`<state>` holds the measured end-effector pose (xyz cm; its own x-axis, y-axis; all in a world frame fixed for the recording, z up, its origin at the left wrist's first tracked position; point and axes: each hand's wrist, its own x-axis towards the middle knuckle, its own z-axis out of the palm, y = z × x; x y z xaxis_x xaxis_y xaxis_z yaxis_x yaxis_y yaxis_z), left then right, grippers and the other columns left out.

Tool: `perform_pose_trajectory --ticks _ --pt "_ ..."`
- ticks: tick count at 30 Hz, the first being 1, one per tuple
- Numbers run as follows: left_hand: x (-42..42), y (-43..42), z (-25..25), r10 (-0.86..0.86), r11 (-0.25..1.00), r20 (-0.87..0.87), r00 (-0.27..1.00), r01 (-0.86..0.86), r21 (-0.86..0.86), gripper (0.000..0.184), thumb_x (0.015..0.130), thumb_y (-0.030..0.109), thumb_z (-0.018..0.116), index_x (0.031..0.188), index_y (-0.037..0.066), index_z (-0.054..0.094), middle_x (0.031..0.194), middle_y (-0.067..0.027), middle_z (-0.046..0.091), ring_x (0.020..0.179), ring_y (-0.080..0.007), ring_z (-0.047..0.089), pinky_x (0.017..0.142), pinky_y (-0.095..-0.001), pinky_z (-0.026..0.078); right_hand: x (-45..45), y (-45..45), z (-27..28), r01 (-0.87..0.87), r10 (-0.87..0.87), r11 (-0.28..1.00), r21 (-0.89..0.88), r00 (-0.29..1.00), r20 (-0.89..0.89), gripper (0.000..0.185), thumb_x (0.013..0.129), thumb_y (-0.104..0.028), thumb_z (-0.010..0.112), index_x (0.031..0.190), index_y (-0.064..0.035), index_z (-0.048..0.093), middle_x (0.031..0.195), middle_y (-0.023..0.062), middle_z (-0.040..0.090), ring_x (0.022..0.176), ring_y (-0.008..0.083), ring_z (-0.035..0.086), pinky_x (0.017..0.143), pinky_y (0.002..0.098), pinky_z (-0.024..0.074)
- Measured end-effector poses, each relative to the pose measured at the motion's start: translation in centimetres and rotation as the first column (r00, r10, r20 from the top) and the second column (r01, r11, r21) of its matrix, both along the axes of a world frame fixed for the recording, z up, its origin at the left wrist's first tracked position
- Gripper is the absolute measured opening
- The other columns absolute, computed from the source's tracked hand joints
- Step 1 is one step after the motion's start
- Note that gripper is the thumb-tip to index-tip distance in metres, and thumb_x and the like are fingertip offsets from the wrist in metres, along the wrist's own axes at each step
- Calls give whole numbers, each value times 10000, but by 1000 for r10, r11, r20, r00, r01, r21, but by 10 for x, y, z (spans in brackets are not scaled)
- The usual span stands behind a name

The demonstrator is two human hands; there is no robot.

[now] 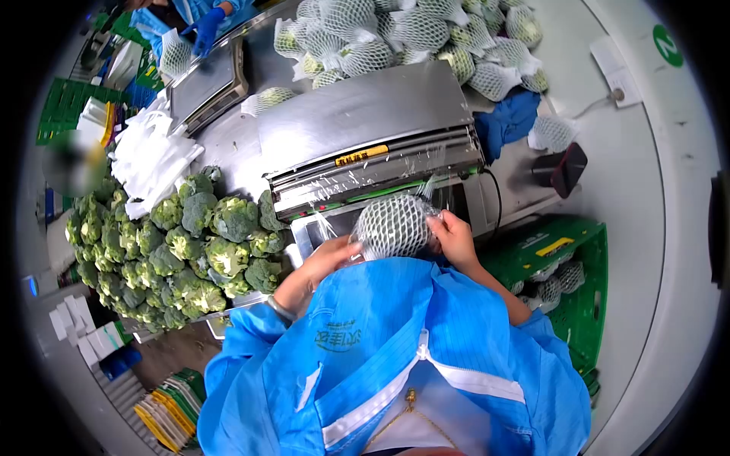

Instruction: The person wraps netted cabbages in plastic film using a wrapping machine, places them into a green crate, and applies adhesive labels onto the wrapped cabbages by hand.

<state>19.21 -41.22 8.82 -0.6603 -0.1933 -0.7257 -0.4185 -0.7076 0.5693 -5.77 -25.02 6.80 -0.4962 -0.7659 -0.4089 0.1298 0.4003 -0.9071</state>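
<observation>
A broccoli head in a white foam net (394, 226) is in front of my chest, with clear plastic film (325, 224) stretched around it. My left hand (332, 258) is closed against its left side, fingertips on the film and net. On the right, my right hand (455, 237) pinches the film at the edge of the net. Just beyond both hands stands a metal film-wrapping machine (365, 125), its film roll partly hidden under the cover.
Loose broccoli (175, 251) is heaped at left beside white foam nets (156, 152). Netted heads (372, 34) are piled behind the machine. A green crate (597, 304) holds more at right. A scale (205, 83) stands far left, near a co-worker's blue-gloved hand (205, 29).
</observation>
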Motion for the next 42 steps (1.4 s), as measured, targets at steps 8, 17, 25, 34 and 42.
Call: perform_pose_trajectory --ticks 8,17,25,34,42 --pt "15 26 -66 412 751 175 894 -224 -622 371 1010 295 553 732 52 588 563 -34 585 485 -111 545 462 -281 410 -1 19 -51 270 -155 956 118 800 -580 438 986 -363 534 746 3 523 651 238 571 625 428 590 548 482 433" --pt "-61 11 -106 -77 -192 360 930 340 -921 143 856 204 590 895 76 541 646 -145 603 587 -322 632 526 -400 481 8 -3 -79 -41 72 997 67 799 -598 156 982 -175 504 881 -76 570 844 120 684 760 246 681 667 354 537" --pt "-81 57 6 -531 390 -618 580 -480 -786 144 852 32 607 750 -20 521 607 -86 516 476 -216 511 435 -335 387 57 59 13 -374 394 872 -317 919 -1 275 934 -240 594 1069 -20 687 944 126 704 819 195 657 756 331 509" --pt "-131 153 47 -446 855 -532 719 168 -490 415 1041 383 464 807 45 515 769 -18 493 749 -88 452 669 -287 383 32 129 112 -254 -53 822 -509 857 -513 189 884 -147 626 1013 -40 714 772 128 685 612 281 660 547 375 502" --pt "-188 241 77 -599 705 -474 646 705 70 498 1031 490 378 1185 35 508 1116 -92 562 1061 -206 537 966 -338 408 -7 280 136 -54 -255 772 -633 887 -386 541 805 -356 745 1197 -5 615 1210 173 632 1123 333 603 971 408 466"
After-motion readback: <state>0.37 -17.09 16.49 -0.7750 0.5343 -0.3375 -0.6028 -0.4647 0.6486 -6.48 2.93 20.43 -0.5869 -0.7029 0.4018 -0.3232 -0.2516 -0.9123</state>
